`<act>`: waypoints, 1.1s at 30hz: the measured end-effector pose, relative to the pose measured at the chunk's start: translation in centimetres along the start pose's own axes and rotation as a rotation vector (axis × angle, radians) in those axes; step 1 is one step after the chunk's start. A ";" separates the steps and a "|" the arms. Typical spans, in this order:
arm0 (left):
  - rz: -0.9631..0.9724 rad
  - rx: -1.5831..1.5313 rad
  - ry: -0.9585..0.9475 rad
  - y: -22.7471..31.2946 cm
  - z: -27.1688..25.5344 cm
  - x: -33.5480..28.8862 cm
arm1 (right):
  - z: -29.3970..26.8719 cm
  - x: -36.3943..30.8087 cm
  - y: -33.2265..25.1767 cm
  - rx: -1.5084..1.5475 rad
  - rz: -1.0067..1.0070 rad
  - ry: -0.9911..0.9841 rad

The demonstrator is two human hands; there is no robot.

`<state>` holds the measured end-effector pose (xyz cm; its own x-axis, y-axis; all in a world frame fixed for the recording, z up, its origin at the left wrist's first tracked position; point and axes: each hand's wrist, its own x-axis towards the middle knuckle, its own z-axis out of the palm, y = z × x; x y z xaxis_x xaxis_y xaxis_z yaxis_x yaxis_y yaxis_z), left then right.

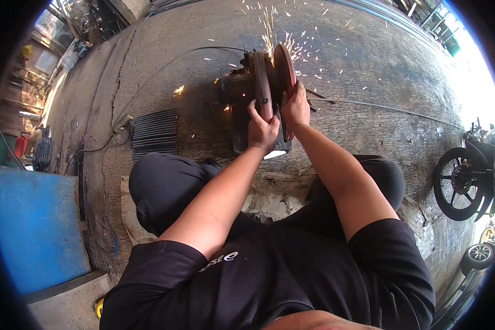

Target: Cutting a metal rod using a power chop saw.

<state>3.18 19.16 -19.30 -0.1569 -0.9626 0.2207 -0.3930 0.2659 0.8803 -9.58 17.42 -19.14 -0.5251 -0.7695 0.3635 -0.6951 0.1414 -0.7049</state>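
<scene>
A motor-driven cutting machine (pixel 236 88), which looks like a cut-off saw, stands on the floor in front of me. My left hand (pixel 263 127) is wrapped round its brownish-red arm or guard (pixel 262 82), thumb on the right side. Just to the right, my right hand (pixel 296 108) grips the edge of a reddish round disc (pixel 284 69), seen nearly edge-on and tilted upright. Bright sparks (pixel 269 33) spray up and away from between the disc and the machine. Exactly where the two meet is hidden.
A ribbed dark metal panel (pixel 155 133) lies to the left, near a cable (pixel 107 144). A thin rod (pixel 390 105) runs off to the right. A blue metal sheet (pixel 38 225) stands at the left; a motorcycle wheel (pixel 458 183) is at the right. Long bars (pixel 379 19) lie at the far side.
</scene>
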 end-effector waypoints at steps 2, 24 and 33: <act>0.059 0.001 0.022 0.1 0.0 0.0 | 0.1 0.0 0.1 0.001 -0.013 0.010; 0.164 -0.026 0.039 -0.1 0.0 0.1 | 0.4 0.0 0.3 0.002 -0.033 0.031; 0.152 -0.055 -0.016 -0.1 -0.1 0.0 | 0.0 0.0 0.1 0.025 0.016 -0.019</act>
<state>3.33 19.13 -19.30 -0.2255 -0.9104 0.3468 -0.3138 0.4049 0.8588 -9.67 17.46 -19.19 -0.5268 -0.7787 0.3407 -0.6740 0.1384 -0.7257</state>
